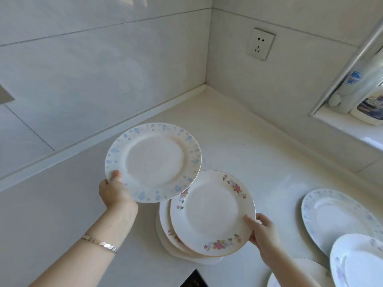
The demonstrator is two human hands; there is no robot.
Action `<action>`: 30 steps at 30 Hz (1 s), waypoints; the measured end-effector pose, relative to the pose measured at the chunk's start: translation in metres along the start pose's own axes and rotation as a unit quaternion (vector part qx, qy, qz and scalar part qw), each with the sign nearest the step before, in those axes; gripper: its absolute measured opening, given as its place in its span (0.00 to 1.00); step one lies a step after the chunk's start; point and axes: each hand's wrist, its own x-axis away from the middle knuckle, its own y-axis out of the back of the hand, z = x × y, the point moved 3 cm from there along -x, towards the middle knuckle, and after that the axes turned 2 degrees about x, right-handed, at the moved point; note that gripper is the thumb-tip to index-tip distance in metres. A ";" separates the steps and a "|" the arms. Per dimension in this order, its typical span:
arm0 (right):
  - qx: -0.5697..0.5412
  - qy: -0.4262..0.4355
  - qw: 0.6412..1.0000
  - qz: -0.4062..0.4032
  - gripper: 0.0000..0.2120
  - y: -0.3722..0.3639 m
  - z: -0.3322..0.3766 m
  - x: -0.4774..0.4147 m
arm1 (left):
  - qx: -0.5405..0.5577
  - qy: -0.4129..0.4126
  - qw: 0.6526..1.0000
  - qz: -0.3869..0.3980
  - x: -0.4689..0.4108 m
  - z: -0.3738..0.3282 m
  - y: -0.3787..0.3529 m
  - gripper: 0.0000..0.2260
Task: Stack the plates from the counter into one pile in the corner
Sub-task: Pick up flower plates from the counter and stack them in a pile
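Observation:
My left hand (115,190) grips the near-left rim of a white plate with blue speckles (153,162), held above the counter. My right hand (262,235) pinches the right rim of a white plate with pink flowers (211,212). That plate lies tilted on top of a loose pile of plates (167,230) on the white counter (238,146). The blue-speckled plate overlaps the flowered plate's far-left edge. More plates lie at the right: a pale blue-rimmed one (335,216), one with lilac marks (358,264), and another (300,274) partly hidden by my right forearm.
The counter corner (204,88) meets two tiled walls. A wall socket (261,44) sits above the right side. Bottles (371,100) stand on a window sill at the far right. A dark edge (193,279) shows at the counter's front.

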 end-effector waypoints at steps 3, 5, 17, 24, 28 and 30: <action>0.065 0.040 0.997 -0.033 0.05 -0.003 0.000 0.000 | -0.002 0.004 1.000 0.024 -0.004 -0.003 -0.018 0.11; 0.123 0.060 0.990 -0.043 0.08 -0.007 0.000 0.001 | -0.003 0.005 0.999 0.041 -0.007 -0.004 -0.031 0.13; 0.444 0.057 0.893 -0.042 0.22 -0.014 0.001 0.000 | -0.044 0.016 0.993 0.104 -0.005 0.026 -0.061 0.14; 0.094 0.097 0.991 0.006 0.21 -0.024 0.059 -0.011 | -0.110 0.032 0.970 0.212 0.005 0.043 -0.052 0.09; 0.224 0.142 0.964 -0.001 0.22 -0.032 0.061 -0.010 | -0.195 0.028 0.933 0.302 0.002 0.061 -0.043 0.08; 0.254 0.145 0.956 -0.016 0.23 -0.030 0.047 -0.008 | -0.287 -0.034 0.897 0.334 -0.005 0.065 -0.039 0.07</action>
